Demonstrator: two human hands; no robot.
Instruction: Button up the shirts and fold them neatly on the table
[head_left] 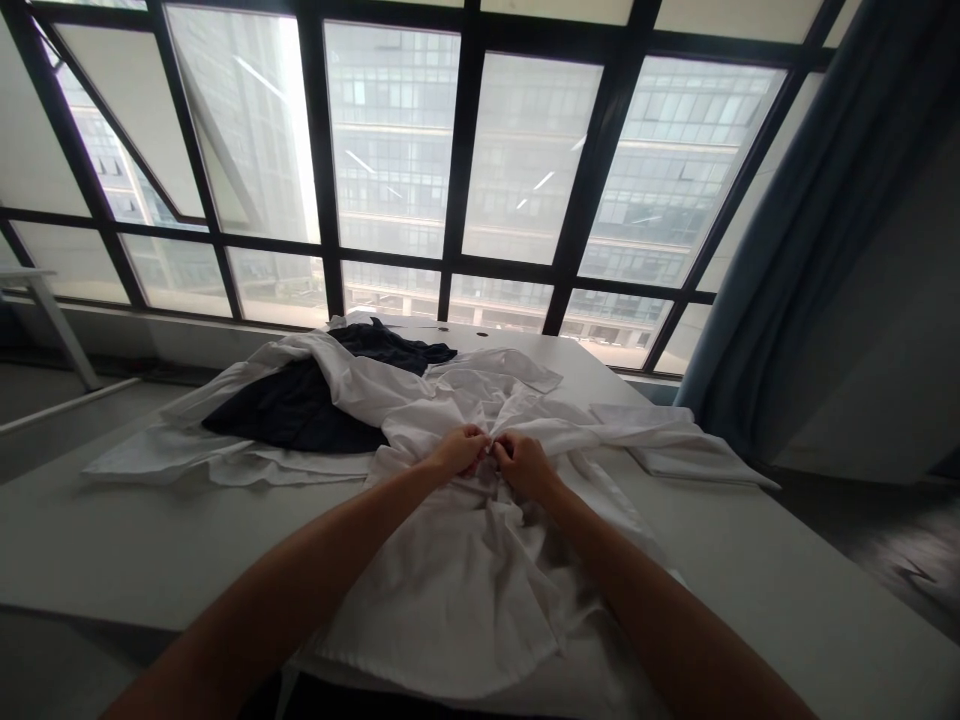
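we had both hands down on the white shirt (pixel 465 560), which lay rumpled across the near part of the white table (pixel 112 540), its lower edge hanging toward us over the table's front. our left hand (pixel 459 450) and our right hand (pixel 525 465) met knuckle to knuckle at the shirt's middle, fingers curled tight and pinching a small bit of cloth between them; we judged they were set that close because both were working at one small spot on the front, perhaps a button, though the spot itself was hidden under the fingers. the cloth gathered into creases that ran toward that pinch, which suggested it was being pulled a little.

behind the hands, a dark garment (pixel 315 400) lay on top of another white garment (pixel 187 440) spread to the left, heaped rather than folded. a folded white piece (pixel 675 445) sat flat to the right, apart from the heap. beyond stood the big window (pixel 465 160) and a blue curtain (pixel 810 200).

we could read no brand, label or writing anywhere.
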